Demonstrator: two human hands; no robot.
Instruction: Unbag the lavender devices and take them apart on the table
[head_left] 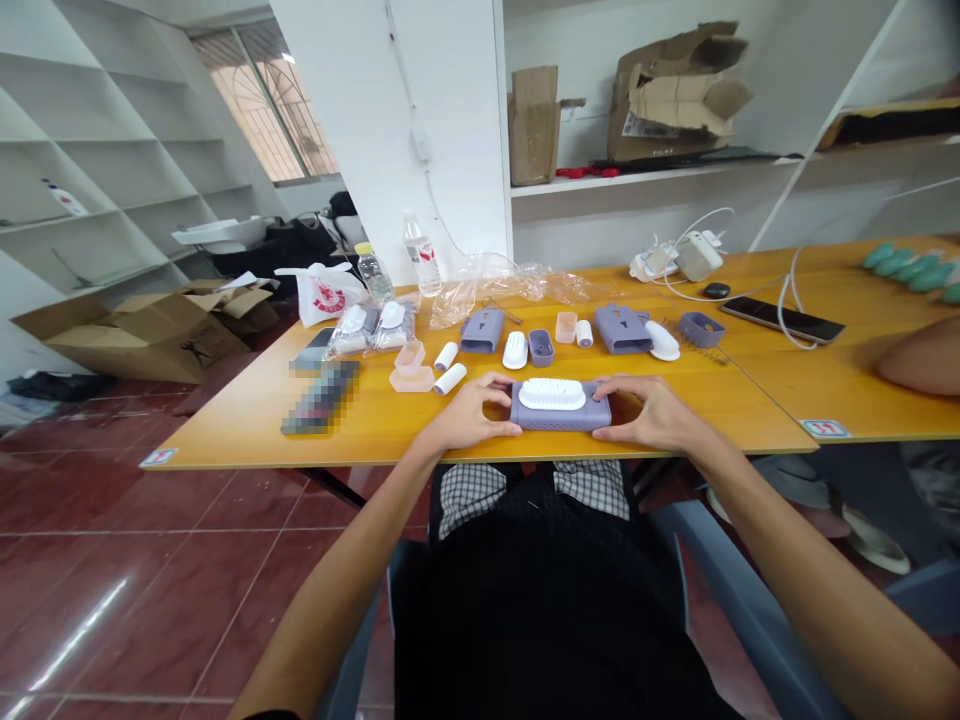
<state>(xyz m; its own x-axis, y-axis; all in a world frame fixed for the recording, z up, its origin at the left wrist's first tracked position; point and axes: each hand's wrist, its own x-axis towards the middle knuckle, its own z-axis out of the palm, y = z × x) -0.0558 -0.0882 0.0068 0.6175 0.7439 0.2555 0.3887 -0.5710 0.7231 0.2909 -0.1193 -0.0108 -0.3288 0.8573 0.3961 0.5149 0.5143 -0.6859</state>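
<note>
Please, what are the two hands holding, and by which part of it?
A purple case with a white brush on top: the left hand grips its left end, the right hand its right end.

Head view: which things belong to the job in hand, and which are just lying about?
Likely the job's:
held purple case
white bristled piece on it
two other purple cases
white cylinders
pinkish trays
small purple cups

Likely just lying about:
black mouse
dark phone
white charger
clear bottles

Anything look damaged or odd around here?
Yes: the large cardboard box on the shelf at the back looks torn and crumpled. A pixelated patch obscures something at the table's left. The held purple case shows no obvious damage.
</note>
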